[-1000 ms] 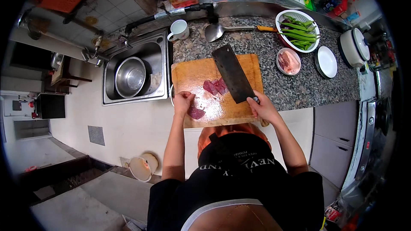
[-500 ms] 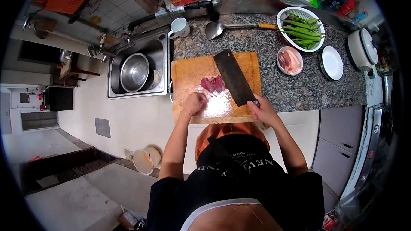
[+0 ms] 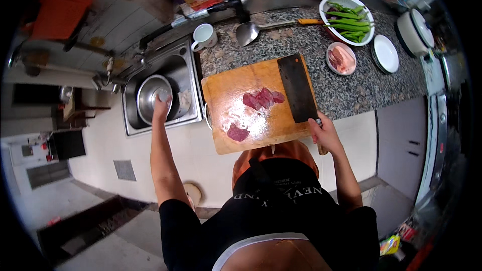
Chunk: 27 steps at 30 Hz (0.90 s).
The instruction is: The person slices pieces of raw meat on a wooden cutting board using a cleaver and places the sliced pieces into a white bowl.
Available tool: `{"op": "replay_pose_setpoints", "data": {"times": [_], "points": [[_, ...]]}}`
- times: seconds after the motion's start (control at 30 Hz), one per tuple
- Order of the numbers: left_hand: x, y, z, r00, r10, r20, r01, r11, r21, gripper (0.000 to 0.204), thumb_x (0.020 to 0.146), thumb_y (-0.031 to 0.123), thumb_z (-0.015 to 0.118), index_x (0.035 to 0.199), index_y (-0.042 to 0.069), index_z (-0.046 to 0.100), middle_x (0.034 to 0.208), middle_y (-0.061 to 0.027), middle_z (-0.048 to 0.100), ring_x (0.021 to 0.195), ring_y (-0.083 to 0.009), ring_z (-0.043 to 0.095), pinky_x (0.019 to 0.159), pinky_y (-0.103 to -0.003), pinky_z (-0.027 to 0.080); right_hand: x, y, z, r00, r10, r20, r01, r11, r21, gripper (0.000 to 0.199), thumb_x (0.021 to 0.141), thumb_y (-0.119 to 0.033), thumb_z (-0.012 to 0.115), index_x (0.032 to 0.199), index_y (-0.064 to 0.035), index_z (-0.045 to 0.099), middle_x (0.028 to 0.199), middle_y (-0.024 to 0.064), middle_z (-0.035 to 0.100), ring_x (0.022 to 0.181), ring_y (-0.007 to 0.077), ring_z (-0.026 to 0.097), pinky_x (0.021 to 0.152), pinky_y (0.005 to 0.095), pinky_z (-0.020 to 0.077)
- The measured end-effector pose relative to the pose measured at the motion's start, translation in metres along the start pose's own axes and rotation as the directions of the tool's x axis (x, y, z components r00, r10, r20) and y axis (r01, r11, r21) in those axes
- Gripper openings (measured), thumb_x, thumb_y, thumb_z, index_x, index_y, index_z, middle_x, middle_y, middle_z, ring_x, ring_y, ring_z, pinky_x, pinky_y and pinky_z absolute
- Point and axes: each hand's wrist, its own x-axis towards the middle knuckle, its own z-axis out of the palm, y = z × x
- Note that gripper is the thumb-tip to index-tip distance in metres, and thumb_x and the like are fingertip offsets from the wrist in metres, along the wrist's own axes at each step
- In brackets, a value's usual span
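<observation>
Meat was laid as a single dark-red slice near the closest edge of a wooden cutting board. At the board's near right corner, the handle of a cleaver was gripped by the right hand, its fingers wrapped around it; the broad dark blade was held along the board's right side. More red slices were gathered in a loose row at mid-board, just left of the blade. The left hand was lowered into a round steel bowl set in the sink; its fingertips were blurred, so whether they were spread or pinching something could not be told. Beyond, on the speckled counter, a small bowl was filled with pale pink pieces, and white plates were stacked to its right. Farther back, a white mug, a metal spatula and a white basket heaped with green peppers were ranged.
</observation>
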Motion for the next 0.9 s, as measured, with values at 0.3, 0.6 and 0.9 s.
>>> {"op": "replay_pose_setpoints", "data": {"times": [0.3, 0.6, 0.9], "points": [[-0.108, 0.079, 0.172, 0.279, 0.637, 0.719, -0.960, 0.202, 0.193, 0.077, 0.060, 0.006, 0.068, 0.130, 0.020, 0.040, 0.132, -0.0151, 0.036, 0.123, -0.0373, 0.031, 0.103, -0.046, 0.024, -0.019, 0.022, 0.057, 0.965, 0.062, -0.254, -0.030, 0.992, 0.126, 0.008, 0.091, -0.014, 0.049, 0.090, -0.0060, 0.051, 0.047, -0.0016, 0.042, 0.037, 0.0073, 0.042, 0.035, 0.0235, 0.0341], [-0.121, 0.106, 0.239, 0.146, 0.378, 0.914, -0.989, 0.023, 0.148, 0.043, 0.079, 0.012, 0.054, 0.120, 0.022, 0.046, 0.129, -0.0097, 0.042, 0.115, -0.0367, 0.041, 0.089, -0.044, 0.041, -0.057, 0.027, 0.080, 0.910, 0.094, -0.404, -0.020, 0.983, 0.183, 0.010, 0.091, -0.014, 0.049, 0.086, -0.0058, 0.050, 0.049, -0.0011, 0.044, 0.037, 0.0072, 0.042, 0.036, 0.0226, 0.0350], [-0.040, 0.064, 0.174, 0.494, 0.550, 0.674, -0.820, 0.552, 0.151, 0.022, 0.064, 0.007, 0.062, 0.084, 0.005, 0.054, 0.071, -0.0154, 0.058, 0.073, -0.0324, 0.058, 0.068, -0.041, 0.046, -0.063, 0.052, 0.074, 0.920, 0.113, -0.374, -0.016, 0.968, 0.252, 0.011, 0.091, -0.015, 0.048, 0.085, -0.0060, 0.050, 0.049, -0.0012, 0.044, 0.038, 0.0072, 0.042, 0.036, 0.0228, 0.0347]]}}
